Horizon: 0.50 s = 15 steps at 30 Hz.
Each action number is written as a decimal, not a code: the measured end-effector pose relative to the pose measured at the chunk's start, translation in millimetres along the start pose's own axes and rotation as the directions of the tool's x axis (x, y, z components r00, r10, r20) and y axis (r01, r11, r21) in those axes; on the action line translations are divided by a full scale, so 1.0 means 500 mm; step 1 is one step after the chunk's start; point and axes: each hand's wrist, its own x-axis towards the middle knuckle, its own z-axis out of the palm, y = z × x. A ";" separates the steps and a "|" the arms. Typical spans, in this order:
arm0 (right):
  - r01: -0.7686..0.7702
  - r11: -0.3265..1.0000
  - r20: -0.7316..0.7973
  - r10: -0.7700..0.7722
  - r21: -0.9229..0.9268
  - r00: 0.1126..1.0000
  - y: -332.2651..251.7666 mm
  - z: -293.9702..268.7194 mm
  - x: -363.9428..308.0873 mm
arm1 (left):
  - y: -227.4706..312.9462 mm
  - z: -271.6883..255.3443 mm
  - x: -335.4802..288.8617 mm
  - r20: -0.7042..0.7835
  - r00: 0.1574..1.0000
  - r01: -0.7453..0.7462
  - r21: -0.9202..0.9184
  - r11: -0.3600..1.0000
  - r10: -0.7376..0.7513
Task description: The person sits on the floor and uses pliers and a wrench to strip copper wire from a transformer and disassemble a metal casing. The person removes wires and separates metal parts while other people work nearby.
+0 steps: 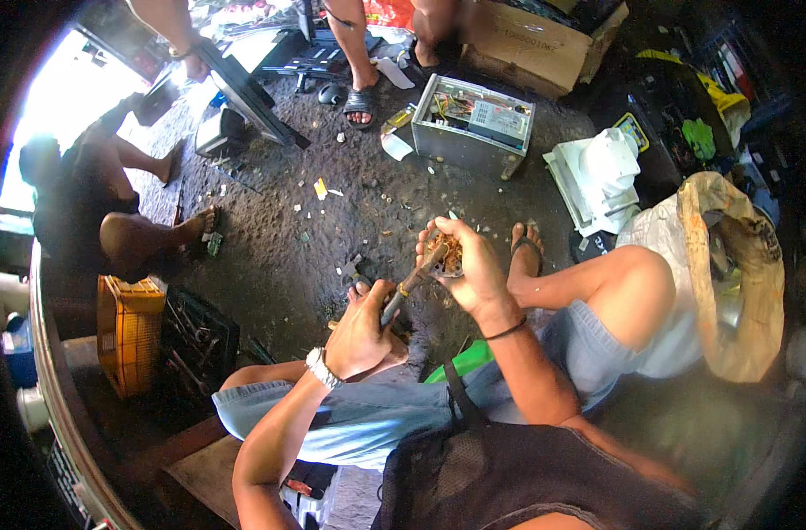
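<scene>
My left hand (365, 337), with a silver watch at its wrist, is closed round a slim hand tool (405, 290). This tool has a grey handle, a yellow band and a rusty brown end; its exact kind is unclear. Its tip meets a small round part with copper windings (447, 253), which my right hand (472, 269) grips from the side. The fingers of that hand curl round the part's rim and hide some of it. Both hands are in front of my knees, above the dark floor.
An opened metal computer case (474, 119) stands ahead. White plastic pieces (597, 177) and a large sack (690, 274) lie to the right, below a cardboard box (527, 49). Left are an orange crate (131, 336) and a seated person (85, 194). Scraps litter the floor.
</scene>
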 end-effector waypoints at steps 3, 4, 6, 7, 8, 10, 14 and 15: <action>0.030 0.999 -0.137 -0.028 0.013 0.990 0.031 0.005 -0.001 | -0.023 0.024 -0.009 -0.060 0.998 0.040 0.060 0.997 -0.036; 0.053 0.999 -0.158 -0.052 0.006 0.986 0.043 -0.005 0.004 | -0.020 0.028 -0.010 -0.083 0.995 0.055 0.104 0.993 -0.047; 0.081 0.997 -0.216 -0.076 0.015 0.974 0.060 -0.020 0.011 | -0.017 0.039 -0.010 -0.125 0.991 0.079 0.186 0.979 -0.056; 0.087 0.996 -0.252 -0.076 0.030 0.965 0.067 -0.023 0.016 | -0.028 0.049 -0.011 -0.130 0.990 0.081 0.220 0.972 -0.053; 0.093 0.995 -0.288 -0.076 0.046 0.955 0.074 -0.026 0.021 | -0.037 0.063 -0.010 -0.169 0.985 0.080 0.271 0.959 -0.034; 0.116 0.993 -0.354 -0.096 0.035 0.930 0.082 -0.016 0.033 | -0.051 0.089 -0.004 -0.249 0.969 0.085 0.377 0.922 0.012; 0.172 0.985 -0.421 -0.155 0.002 0.894 0.109 -0.031 0.083 | -0.095 0.110 0.030 -0.329 0.942 0.151 0.591 0.793 0.066; 0.203 0.979 -0.419 -0.179 0.012 0.890 0.117 -0.036 0.102 | -0.119 0.117 0.042 -0.369 0.916 0.132 0.649 0.749 0.159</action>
